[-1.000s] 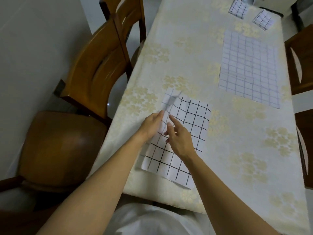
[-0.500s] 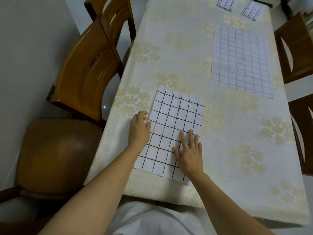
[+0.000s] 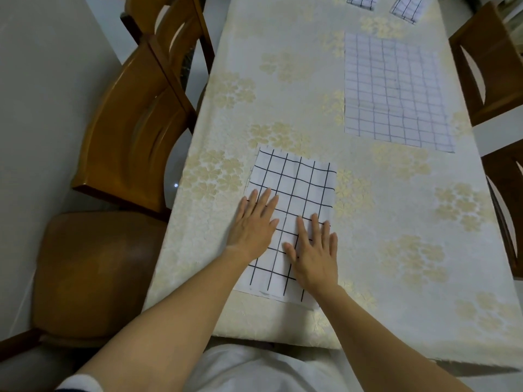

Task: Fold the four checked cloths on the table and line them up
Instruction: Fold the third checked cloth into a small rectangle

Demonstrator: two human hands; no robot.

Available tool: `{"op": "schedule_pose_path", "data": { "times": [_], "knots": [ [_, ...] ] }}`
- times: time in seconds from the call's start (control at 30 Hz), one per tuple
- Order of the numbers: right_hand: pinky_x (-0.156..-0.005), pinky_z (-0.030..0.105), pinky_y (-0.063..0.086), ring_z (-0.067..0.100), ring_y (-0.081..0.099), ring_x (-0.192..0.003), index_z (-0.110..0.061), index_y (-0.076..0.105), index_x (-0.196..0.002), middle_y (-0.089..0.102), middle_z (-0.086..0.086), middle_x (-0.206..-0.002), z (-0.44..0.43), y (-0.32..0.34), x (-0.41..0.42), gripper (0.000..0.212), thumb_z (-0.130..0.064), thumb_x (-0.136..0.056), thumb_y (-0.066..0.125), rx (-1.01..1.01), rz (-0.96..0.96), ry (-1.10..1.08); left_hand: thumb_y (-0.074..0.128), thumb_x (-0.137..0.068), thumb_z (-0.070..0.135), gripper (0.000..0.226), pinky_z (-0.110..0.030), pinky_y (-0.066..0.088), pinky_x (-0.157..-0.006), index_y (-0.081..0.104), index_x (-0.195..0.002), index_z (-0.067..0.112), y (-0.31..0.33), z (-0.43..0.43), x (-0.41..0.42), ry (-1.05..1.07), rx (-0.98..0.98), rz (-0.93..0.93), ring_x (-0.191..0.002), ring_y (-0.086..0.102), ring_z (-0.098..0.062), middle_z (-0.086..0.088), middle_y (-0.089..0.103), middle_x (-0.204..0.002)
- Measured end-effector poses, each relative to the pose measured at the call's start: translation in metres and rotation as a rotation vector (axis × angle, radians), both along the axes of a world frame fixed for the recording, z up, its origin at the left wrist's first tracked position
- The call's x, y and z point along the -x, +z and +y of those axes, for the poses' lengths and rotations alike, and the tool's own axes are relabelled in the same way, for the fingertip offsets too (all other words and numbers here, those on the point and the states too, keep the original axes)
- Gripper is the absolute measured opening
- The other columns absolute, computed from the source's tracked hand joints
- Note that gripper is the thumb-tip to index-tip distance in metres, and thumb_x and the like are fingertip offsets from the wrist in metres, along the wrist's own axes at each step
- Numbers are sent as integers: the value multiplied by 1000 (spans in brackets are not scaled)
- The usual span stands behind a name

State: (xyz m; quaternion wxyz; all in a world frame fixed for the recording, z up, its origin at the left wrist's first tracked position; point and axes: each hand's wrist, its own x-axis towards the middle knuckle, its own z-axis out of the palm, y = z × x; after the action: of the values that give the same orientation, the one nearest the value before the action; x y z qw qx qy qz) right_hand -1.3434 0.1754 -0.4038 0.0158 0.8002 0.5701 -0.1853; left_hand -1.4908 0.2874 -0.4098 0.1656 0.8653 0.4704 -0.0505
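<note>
Clipped by the top edge, far away and small: left folded cloth (image 3: 360,0) and right folded cloth (image 3: 407,8).

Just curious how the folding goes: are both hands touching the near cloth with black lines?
Touching. The head view shows the left hand and right hand lying flat, fingers straight, directly on the cloth, with no gap.

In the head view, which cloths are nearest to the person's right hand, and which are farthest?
1. Black-checked cloth: directly under the right hand, which rests flat on it.
2. Big cloth: spread out farther up the table, to the right.
3. Left folded cloth and right folded cloth: at the far end, too close to rank between them.
</note>
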Motion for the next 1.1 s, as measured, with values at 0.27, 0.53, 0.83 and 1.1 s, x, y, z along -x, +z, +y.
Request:
{"op": "schedule_pose_path", "data": {
  "times": [0.27,0.53,0.83,1.1],
  "knots": [
    [-124,49,-12,27,-23,-152,-33,-3,-161,-16,2,-168,6,-3,-3,72,-69,-100,10,-48,-34,79,0,-104,47,62,-44,-7,-127,-2,-162,25,-2,1,7,42,-54,-9,-156,-14,-22,1,-10,-170],
    [-124,49,-11,26,-27,-151,-34,-14,-159,-26,2,-165,-2,-4,-8,68,-65,-103,9,-21,-42,136,2,-104,48,63,-44,-4,-128,2,-163,26,-6,1,10,55,-83,-27,-157,-10,-22,1,-5,-170],
    [-127,47,1,22,-9,-156,-19,11,-162,-1,2,-169,12,0,-33,68,-56,-104,14,-176,14,35,19,-108,50,62,-48,0,-128,11,-163,23,1,4,7,48,-125,-75,-158,-6,-25,-3,2,-171],
    [-126,46,-6,27,-11,-155,-18,2,-162,-5,3,-169,82,5,-71,65,-51,-105,8,-55,8,19,15,-108,52,63,-48,-5,-127,-5,-163,28,-5,-25,-38,-109,-65,4,-156,-17,-23,-1,-10,-171]
  ]
}}
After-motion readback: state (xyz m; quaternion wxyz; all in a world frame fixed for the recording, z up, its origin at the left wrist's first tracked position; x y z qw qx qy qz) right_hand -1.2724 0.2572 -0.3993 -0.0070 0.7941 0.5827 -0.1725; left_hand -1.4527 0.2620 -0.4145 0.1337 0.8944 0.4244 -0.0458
